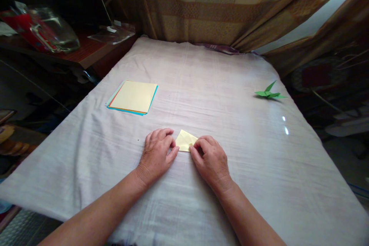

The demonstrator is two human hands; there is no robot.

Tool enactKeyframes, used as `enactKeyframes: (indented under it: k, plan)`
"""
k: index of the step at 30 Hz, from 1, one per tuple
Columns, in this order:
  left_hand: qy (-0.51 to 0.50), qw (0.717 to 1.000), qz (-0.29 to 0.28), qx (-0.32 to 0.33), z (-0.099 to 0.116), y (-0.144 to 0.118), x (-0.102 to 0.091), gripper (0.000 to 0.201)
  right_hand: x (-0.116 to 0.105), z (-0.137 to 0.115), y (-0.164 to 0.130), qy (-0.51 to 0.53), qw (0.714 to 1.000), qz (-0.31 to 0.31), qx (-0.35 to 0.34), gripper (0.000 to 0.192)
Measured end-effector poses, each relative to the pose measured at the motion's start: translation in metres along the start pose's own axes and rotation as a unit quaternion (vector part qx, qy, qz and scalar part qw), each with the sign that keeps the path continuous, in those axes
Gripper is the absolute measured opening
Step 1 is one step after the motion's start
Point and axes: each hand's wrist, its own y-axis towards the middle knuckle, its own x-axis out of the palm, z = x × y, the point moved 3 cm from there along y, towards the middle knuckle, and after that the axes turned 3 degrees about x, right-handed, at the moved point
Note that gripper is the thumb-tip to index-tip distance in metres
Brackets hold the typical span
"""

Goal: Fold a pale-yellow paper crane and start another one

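Note:
A small folded piece of pale yellow origami paper [184, 139] lies on the cloth between my hands. My left hand [158, 149] rests at its left edge, thumb and index finger closed on the lower left corner. At the right side, my right hand [211, 157] pinches the paper's lower right corner between thumb and fingers. A small flap shows by the right thumb tip. The right end of the paper is hidden under my right fingers.
Up and left lies a stack of coloured square paper [134, 96], cream on top. A green folded paper crane [269, 93] sits near the right edge of the cloth-covered table [207, 69]. A brown side table [83, 55] at left holds a glass jug [54, 30]. Curtains [201, 4] hang behind.

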Motion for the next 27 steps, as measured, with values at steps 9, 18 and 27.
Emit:
enactKeyframes:
  k: [9,18,27]
  plan:
    - [-0.024,1.000,-0.017,-0.007,-0.004,0.000,0.000,0.005,0.001,0.002,-0.002,-0.006,1.000,-0.010,-0.005,0.010]
    - [-0.026,0.999,-0.017,-0.015,-0.004,0.000,0.001,0.005,0.005,-0.018,0.003,-0.133,0.990,-0.010,0.053,0.025]
    - [-0.018,0.999,-0.020,-0.019,-0.005,0.000,0.000,0.005,0.001,0.006,-0.005,0.011,1.000,-0.027,0.001,0.005]
